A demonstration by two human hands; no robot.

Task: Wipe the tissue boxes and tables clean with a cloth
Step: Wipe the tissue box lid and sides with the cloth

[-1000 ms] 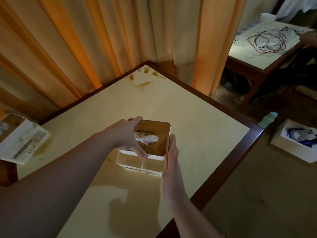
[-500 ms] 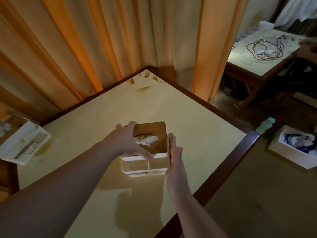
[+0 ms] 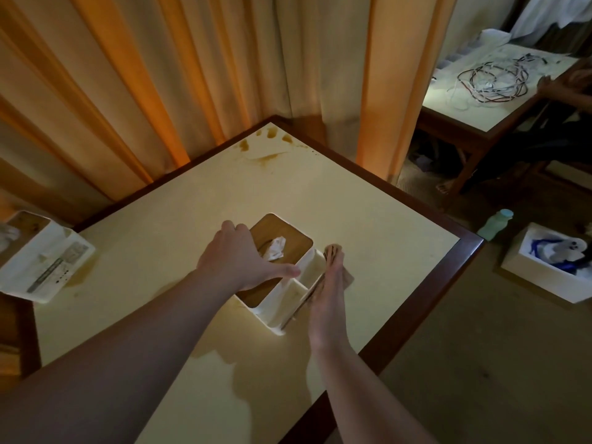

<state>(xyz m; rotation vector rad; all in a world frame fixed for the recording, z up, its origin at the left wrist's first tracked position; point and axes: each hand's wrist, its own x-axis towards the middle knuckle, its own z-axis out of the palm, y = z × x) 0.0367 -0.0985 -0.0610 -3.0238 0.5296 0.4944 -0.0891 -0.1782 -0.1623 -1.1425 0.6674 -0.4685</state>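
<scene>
Two hands worked: left hand (image 3: 238,259) gripped the tissue box (image 3: 282,270); right hand (image 3: 330,283), fingers straight, pressed the cloth (image 3: 333,251) against its right wall.

A: What is the counter (image 3: 205,219) made of?

B: A pale cream top, smooth with a dull sheen, framed in dark polished wood. Brownish stains mark the far corner.

A: And the tissue box (image 3: 290,294)?

B: White plastic walls, smooth and slightly glossy, under a brown wood-grain lid (image 3: 282,230) with a matt finish. Crumpled white paper tissue (image 3: 276,248) sticks up through its slot.

A: The thing under the right hand (image 3: 330,294)?

B: A thin, soft cloth (image 3: 333,251), brownish and matt, pressed against the plastic.

A: Anything else?

B: Heavy fabric curtains (image 3: 160,75), matt and folded, and a second white plastic box (image 3: 48,270) with smudged, dirty sides.
</scene>
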